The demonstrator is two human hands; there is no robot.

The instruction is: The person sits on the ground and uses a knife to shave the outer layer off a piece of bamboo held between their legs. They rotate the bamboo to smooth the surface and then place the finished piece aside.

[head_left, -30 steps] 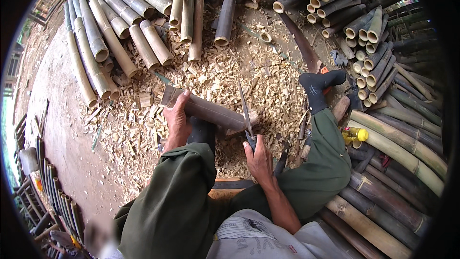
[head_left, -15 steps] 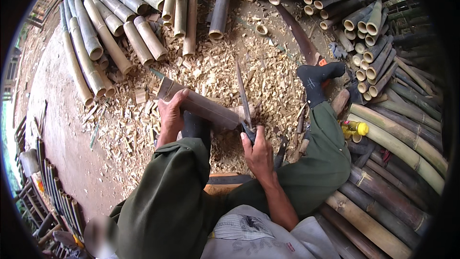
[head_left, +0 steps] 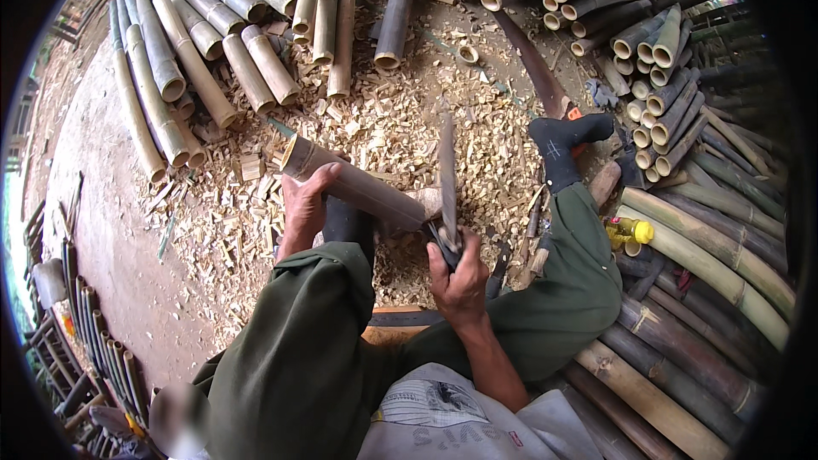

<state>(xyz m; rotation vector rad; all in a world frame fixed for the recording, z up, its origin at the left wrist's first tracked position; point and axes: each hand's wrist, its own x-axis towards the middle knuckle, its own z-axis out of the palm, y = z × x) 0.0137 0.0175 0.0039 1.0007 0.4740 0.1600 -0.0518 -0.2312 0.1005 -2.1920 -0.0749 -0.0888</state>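
Note:
My left hand [head_left: 302, 209] grips the left end of a short, grey-brown bamboo section [head_left: 362, 190], which slants down to the right across my left foot. The hollow cut end shows by my thumb. My right hand [head_left: 460, 279] is closed round the dark handle of a long-bladed knife [head_left: 448, 170]. Its blade points away from me, just beyond the right end of the bamboo, with its flat side partly in view. Part of a pale wooden block [head_left: 432, 201] appears behind that end of the bamboo. My left-hand fingertips are mostly hidden.
Wood chips [head_left: 375, 132] cover the ground ahead. Cut bamboo lengths [head_left: 196, 89] lie at the far left, with stacked tubes [head_left: 660, 123] at the far right. A saw [head_left: 532, 68] lies beyond my right foot [head_left: 567, 140]. Beside my right leg are a yellow bottle [head_left: 630, 230] and long poles [head_left: 707, 264].
The knife has turned in my right hand, so its blade shows broader and stands more upright. The bamboo has rolled or tilted slightly, and its hollow left end is more visible.

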